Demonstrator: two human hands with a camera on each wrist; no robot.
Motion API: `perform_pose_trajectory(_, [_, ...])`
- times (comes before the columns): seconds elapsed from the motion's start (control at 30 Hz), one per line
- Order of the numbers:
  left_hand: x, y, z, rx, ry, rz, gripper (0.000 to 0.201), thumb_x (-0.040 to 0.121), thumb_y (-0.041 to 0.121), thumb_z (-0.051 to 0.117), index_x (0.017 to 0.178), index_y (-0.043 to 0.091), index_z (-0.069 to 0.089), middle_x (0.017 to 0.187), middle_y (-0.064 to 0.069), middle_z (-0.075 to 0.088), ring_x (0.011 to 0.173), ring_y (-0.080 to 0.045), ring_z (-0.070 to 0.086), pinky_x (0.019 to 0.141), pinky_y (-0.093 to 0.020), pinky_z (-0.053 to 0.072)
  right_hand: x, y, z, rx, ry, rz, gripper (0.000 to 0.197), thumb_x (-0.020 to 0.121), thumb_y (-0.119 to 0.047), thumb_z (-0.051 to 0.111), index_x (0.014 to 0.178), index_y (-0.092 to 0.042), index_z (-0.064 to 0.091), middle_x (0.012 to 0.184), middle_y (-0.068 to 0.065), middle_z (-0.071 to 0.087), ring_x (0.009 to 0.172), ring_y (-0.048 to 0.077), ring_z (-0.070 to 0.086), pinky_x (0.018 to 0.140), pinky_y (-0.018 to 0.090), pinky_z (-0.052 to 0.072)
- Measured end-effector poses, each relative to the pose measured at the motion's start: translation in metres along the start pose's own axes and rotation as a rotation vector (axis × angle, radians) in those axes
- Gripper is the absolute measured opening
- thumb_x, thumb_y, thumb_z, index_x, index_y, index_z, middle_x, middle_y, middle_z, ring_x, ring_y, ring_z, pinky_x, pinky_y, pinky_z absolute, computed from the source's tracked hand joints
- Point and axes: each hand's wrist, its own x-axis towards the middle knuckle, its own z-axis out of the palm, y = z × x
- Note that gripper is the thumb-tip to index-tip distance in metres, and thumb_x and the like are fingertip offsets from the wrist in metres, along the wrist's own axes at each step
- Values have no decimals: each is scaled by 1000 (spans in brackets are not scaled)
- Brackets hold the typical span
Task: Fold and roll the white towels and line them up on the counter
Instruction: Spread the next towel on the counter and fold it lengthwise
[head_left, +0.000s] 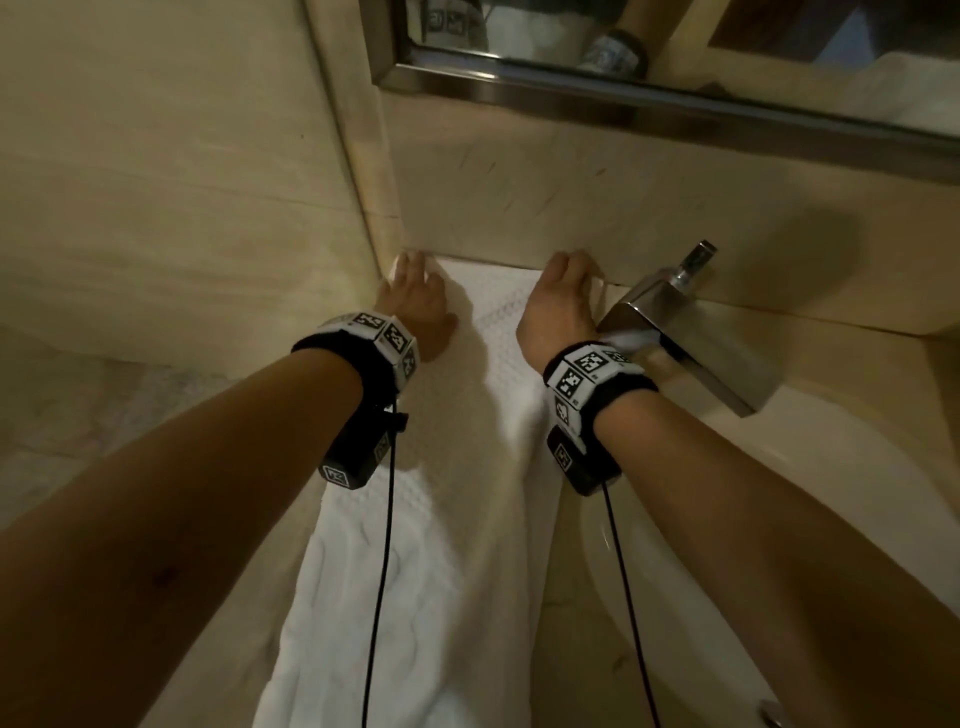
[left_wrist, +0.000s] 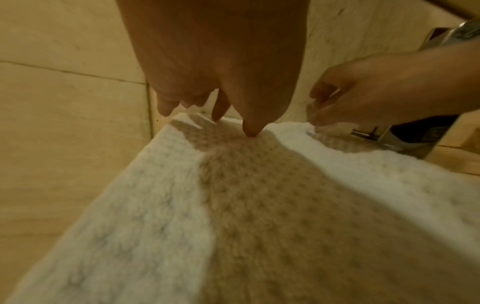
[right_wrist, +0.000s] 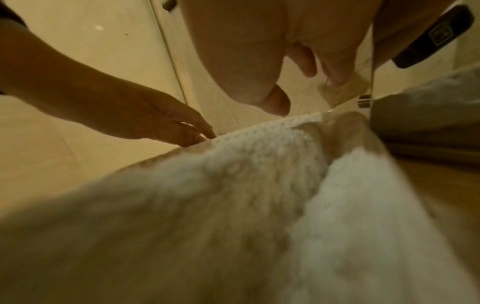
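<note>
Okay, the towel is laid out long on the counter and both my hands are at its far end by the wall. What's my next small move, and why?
Probably start the roll: curl the far edge of the white towel toward you. Your left hand and right hand sit at its two far corners against the wall, the strip lies flat, and the faucet stands close to your right hand, so keep that side tight.

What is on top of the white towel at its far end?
Both hands rest on the white towel at its far edge by the wall: the left hand near the left corner, the right hand at the right corner beside the faucet. The fabric beneath the palms is hidden.
</note>
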Motion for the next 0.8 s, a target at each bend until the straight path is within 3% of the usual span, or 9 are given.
perform_pose_trajectory(0.07, [-10, 4, 0, 61, -47, 13, 76, 97, 42, 41, 150, 0, 6, 157, -21, -8, 146, -35, -7, 119, -44, 11, -12, 5, 4, 112, 26, -72, 57, 90, -18, 52, 140, 1, 31, 148, 21, 20, 136, 36, 24, 110, 44, 32])
perform_pose_trajectory(0.13, [-27, 13, 3, 132, -20, 16, 72, 96, 46, 41, 149, 4, 15, 157, -22, -1, 145, -37, -3, 116, -47, 17, -31, 7, 4, 128, -21, -166, 59, 91, -22, 55, 144, -8, 31, 155, 13, 13, 142, 32, 17, 115, 46, 25])
perform_pose_trajectory(0.27, [-72, 36, 11, 165, 132, 36, 58, 92, 43, 49, 137, 10, 35, 144, -19, 28, 133, -37, 26, 100, -46, 35, -73, 16, 13, 146, -15, -240, 50, 90, -20, 55, 137, -12, 41, 144, 11, 28, 133, 30, 28, 109, 37, 31])
perform_pose_trajectory(0.4, [-123, 47, 23, 138, 197, 107, 40, 90, 29, 52, 126, 12, 45, 125, -14, 43, 115, -32, 39, 89, -40, 38, -125, 34, 19, 314, -31, -49, 45, 94, -21, 54, 134, -7, 39, 139, 14, 28, 126, 28, 33, 98, 33, 39])
perform_pose_trajectory(0.5, [-159, 44, 40, 69, 47, 111, 42, 90, 29, 53, 128, 12, 45, 127, -12, 45, 117, -29, 42, 92, -39, 41, -156, 41, 18, 404, -113, -27, 35, 98, -15, 44, 127, 3, 42, 134, 23, 35, 122, 35, 39, 99, 40, 40])
perform_pose_trajectory(0.63, [-200, 42, 60, -20, -81, 148, 64, 77, 21, 74, 132, 11, 45, 136, -11, 40, 123, -28, 43, 101, -34, 41, -191, 47, 23, 508, -223, 33, 41, 94, -7, 48, 134, 1, 38, 139, 17, 33, 116, 32, 50, 94, 33, 45])
perform_pose_trajectory(0.7, [-218, 44, 71, -34, -95, 163, 72, 71, 23, 81, 132, 11, 45, 139, -10, 36, 126, -27, 41, 105, -33, 39, -209, 51, 28, 561, -227, 109, 49, 91, -8, 56, 135, -1, 37, 139, 17, 37, 116, 32, 53, 93, 34, 47])
perform_pose_trajectory(0.8, [-237, 50, 85, -54, -16, 98, 58, 73, 16, 75, 125, 14, 48, 136, -9, 36, 128, -28, 38, 99, -46, 44, -233, 58, 37, 545, -263, 112, 45, 89, -15, 62, 127, 0, 44, 128, 18, 51, 113, 31, 55, 90, 32, 48])
